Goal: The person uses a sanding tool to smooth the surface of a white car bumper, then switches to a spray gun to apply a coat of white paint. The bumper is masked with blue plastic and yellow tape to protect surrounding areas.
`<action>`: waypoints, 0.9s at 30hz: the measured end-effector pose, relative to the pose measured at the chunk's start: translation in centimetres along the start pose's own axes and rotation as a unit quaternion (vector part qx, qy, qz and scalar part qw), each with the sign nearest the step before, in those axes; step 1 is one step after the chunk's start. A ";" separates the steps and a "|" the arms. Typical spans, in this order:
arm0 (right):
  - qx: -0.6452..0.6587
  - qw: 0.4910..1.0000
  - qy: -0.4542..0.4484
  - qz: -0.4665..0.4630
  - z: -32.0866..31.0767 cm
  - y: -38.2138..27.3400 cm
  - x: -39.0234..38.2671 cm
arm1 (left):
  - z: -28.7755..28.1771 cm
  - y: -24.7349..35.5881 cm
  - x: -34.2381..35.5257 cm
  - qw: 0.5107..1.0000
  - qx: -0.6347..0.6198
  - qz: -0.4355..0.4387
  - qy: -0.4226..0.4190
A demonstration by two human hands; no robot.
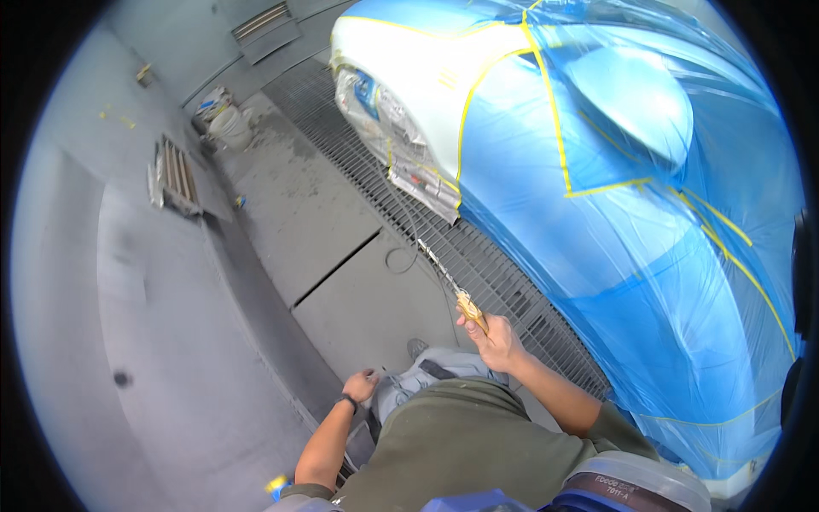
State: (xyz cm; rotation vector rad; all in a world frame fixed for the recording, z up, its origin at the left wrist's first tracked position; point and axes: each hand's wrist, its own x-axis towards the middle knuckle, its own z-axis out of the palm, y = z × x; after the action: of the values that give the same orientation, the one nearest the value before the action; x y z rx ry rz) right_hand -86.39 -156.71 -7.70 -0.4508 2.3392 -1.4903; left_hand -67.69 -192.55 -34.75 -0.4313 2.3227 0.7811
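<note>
My right hand (499, 344) is wrapped round the gold-coloured handle of what looks like an air blow gun (472, 312). Its long thin metal nozzle (438, 263) points forward and left over the floor grating. Beside my left thigh hangs my left hand (362, 386), fingers loosely curled with nothing visible in them, and a dark band on the wrist. Ahead and to the right stands a car (418, 51) with a pale front panel. Blue plastic film (546, 247) edged with yellow tape covers most of it, and more masking wraps its wheel area (397, 128).
Metal floor grating (503, 273) runs alongside the car. A thin hose (399, 266) loops on the floor. Along the left runs a grey wall (162, 316) with a louvred vent (177, 177). A white bucket (230, 128) stands in the far left corner among other items.
</note>
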 end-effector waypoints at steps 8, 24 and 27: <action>-0.036 0.987 0.110 0.113 0.3 -5.3 17.5 | -16.0 -6.3 19.0 0.975 -0.015 -0.043 -0.217; 0.002 0.806 0.515 0.293 3.9 -15.9 30.3 | -59.7 56.4 47.0 0.531 0.290 0.778 0.171; 0.035 0.785 0.521 0.333 3.2 -15.1 33.2 | -59.4 65.6 47.0 0.472 0.292 0.812 0.182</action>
State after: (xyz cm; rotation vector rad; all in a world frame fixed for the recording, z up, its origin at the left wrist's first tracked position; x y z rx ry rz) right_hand -113.38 -179.77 1.29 1.4536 2.6026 -1.5899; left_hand -161.98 -184.23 -1.78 2.4635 2.5228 0.4090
